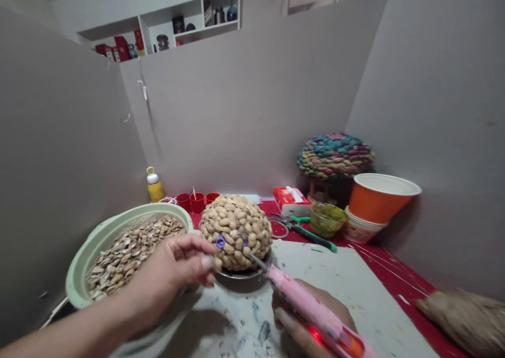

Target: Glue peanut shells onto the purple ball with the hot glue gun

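My left hand (177, 268) is closed in a pinch, with a small tan peanut shell (218, 264) at its fingertips. My right hand (303, 316) is wrapped round a pink glue gun (303, 297) with a thin metal tip and a lit red light. That tip points at a dome covered in peanut shells (232, 224), close to its lower right side; whether they touch I cannot tell. Two purple patches show between the shells. Under the dome is a shiny metal dish (240, 275).
A green basket (74, 263) of shells stands left. Behind are a yellow bottle (155, 187) and red cups (197, 204). To the right are pliers (315, 238), a red box (292, 200), a tub (326, 220), orange paper buckets (374, 200) and a colourful dome (335, 155).
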Action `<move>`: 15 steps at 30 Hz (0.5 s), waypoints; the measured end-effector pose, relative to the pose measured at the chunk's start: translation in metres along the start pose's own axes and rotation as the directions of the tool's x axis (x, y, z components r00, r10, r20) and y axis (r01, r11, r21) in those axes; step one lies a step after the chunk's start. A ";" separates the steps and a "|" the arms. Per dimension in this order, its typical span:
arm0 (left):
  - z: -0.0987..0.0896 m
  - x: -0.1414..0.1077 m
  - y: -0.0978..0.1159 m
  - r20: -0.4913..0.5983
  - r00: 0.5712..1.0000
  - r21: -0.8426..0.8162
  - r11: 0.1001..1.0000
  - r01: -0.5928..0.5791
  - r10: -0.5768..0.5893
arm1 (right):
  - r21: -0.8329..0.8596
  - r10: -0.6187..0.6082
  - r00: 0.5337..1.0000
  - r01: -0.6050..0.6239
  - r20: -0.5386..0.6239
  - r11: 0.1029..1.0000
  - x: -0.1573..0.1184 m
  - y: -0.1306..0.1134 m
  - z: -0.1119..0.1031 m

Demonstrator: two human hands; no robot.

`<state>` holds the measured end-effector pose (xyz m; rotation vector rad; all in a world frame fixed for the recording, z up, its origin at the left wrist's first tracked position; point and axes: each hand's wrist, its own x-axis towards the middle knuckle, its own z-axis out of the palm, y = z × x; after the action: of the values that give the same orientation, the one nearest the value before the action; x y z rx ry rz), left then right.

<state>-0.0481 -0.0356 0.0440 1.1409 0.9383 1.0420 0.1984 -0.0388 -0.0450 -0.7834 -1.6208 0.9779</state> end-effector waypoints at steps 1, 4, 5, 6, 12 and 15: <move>0.013 -0.004 -0.010 0.028 0.999 -0.027 0.999 0.019 -0.018 | 0.001 0.033 0.999 -0.033 0.004 0.999 -0.002 -0.004 0.000; 0.042 -0.005 -0.038 0.079 0.994 -0.132 0.987 0.090 -0.080 | 0.149 0.122 0.990 -0.132 0.071 0.980 -0.003 -0.006 0.003; 0.048 -0.001 -0.046 0.087 0.994 -0.169 0.982 0.086 -0.072 | 0.211 0.131 0.988 -0.146 0.084 0.966 -0.003 -0.005 0.004; 0.053 0.003 -0.052 0.091 0.994 -0.201 0.977 0.075 -0.058 | 0.258 0.137 0.987 -0.156 0.090 0.954 -0.002 -0.003 0.005; 0.059 0.023 -0.069 0.083 0.996 -0.266 0.964 0.030 -0.008 | 0.297 0.175 0.975 -0.209 0.138 0.932 0.003 -0.003 0.008; 0.056 0.022 -0.073 0.065 0.998 -0.236 0.972 0.017 -0.002 | 0.292 0.203 0.976 -0.218 0.082 0.931 0.003 -0.007 0.011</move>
<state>0.0225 -0.0348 -0.0188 0.9650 0.7461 1.0722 0.1869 -0.0419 -0.0391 -0.7364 -1.4035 1.3715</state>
